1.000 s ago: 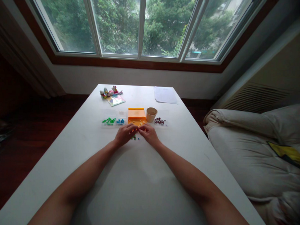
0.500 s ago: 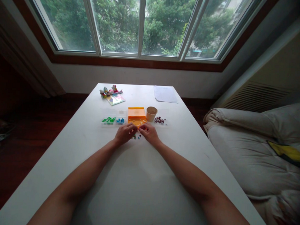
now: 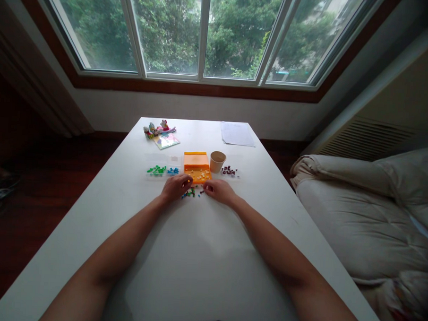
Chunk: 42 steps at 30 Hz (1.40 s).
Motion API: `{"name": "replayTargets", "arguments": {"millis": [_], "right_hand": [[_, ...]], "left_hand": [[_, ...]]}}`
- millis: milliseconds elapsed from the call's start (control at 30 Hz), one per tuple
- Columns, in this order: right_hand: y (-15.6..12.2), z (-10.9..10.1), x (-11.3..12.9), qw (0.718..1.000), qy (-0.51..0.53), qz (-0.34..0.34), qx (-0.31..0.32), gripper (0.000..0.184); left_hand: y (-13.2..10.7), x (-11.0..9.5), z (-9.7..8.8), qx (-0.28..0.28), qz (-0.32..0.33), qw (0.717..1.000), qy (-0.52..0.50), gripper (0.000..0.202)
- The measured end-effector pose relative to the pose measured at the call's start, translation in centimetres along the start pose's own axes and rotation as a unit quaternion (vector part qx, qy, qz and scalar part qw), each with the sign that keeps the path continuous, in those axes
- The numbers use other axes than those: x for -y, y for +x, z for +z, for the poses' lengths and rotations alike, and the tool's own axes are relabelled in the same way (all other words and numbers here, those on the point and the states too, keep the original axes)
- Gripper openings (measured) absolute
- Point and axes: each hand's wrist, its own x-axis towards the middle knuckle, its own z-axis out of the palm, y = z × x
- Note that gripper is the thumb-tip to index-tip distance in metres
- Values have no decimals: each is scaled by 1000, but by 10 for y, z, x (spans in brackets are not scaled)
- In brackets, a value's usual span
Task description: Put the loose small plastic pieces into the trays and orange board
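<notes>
My left hand (image 3: 177, 187) is at the left front corner of an orange box (image 3: 197, 160), its fingers curled together; anything in them is too small to make out. Opposite it, my right hand (image 3: 219, 191) rests low with fingertips pinched beside a few dark bits. Between and below the hands lies a small scatter of green, blue and dark pieces (image 3: 191, 193) on the white table. Pale small pieces (image 3: 201, 174) sit in the open front of the orange box. Left of the box, a clear tray holds green pieces (image 3: 157, 170) and blue pieces (image 3: 173, 171).
A brown paper cup (image 3: 217, 161) stands right of the orange box, with dark brown pieces (image 3: 229, 170) in a clear tray next to it. Farther back are small toy figures (image 3: 159, 129), a colourful card (image 3: 167, 140) and paper sheets (image 3: 238, 134). A couch (image 3: 339, 208) flanks the table's right side.
My hands have drawn apart, the right one moving right and slightly down, the left a little left. More of the loose pieces between them now show.
</notes>
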Motion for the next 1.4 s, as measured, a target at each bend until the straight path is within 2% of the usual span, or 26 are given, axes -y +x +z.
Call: {"name": "replayTargets", "arguments": {"millis": [200, 433, 567, 1100, 1267, 1400], "right_hand": [[0, 1, 4, 998, 16, -37, 41, 10], [-2, 2, 11, 995, 30, -84, 33, 18], [-2, 7, 12, 993, 17, -109, 32, 15], [-2, 17, 10, 994, 4, -105, 4, 13], [-2, 17, 9, 994, 24, -102, -6, 13], [-1, 15, 5, 994, 73, -69, -42, 12]], "left_hand": [[0, 1, -2, 6, 1, 1000, -4, 10], [0, 1, -2, 5, 1, 1000, -9, 11], [0, 1, 0, 10, 0, 1000, -6, 10], [-1, 3, 4, 9, 2, 1000, -13, 10], [-1, 3, 3, 16, 2, 1000, -17, 11], [-1, 3, 3, 12, 3, 1000, -14, 12]]}}
